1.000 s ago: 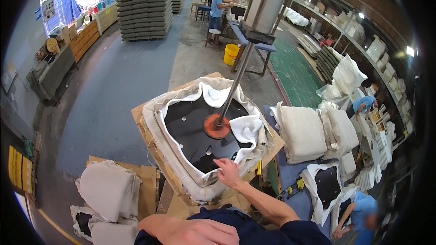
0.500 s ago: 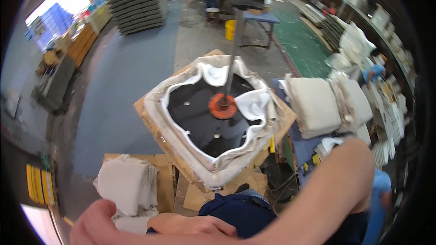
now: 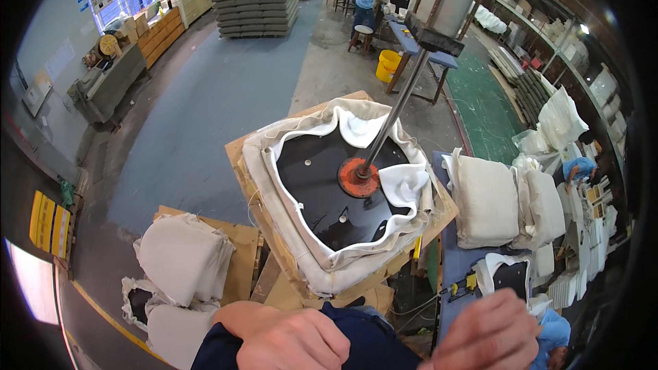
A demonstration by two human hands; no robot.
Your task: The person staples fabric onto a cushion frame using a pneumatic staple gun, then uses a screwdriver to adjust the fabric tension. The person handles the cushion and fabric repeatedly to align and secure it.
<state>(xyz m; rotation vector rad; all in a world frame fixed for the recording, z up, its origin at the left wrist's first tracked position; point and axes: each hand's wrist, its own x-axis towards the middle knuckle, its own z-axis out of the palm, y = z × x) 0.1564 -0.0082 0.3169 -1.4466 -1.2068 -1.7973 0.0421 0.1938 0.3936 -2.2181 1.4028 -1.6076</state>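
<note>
My left hand (image 3: 298, 339) is at the lower middle, its fingers curled down, closed; whatever they hold is hidden. To its right my right hand (image 3: 488, 336) is slightly blurred and closed in a loose fist; I cannot see what is in it. In front of both hands lies a square cushion cover (image 3: 329, 275), beige with a white lining, its edge folded open around a black plate (image 3: 308, 188). On the plate a red round disc (image 3: 351, 185) is pressed by a slanted metal rod (image 3: 403, 99). Neither hand touches the cover.
A wooden board (image 3: 236, 154) carries the cover. Stacked beige cushions stand left (image 3: 178, 257) and right (image 3: 485, 202) on a blue table (image 3: 449, 260). Another black plate (image 3: 510, 277) lies there. People work farther off, one by a yellow bucket (image 3: 388, 66); a blue-sleeved person (image 3: 554, 329) is close right.
My right arm, stretched across to the left before, has swung back with its hand at the right. My left hand stays low in the middle. The view has shifted; the cover looks unchanged.
</note>
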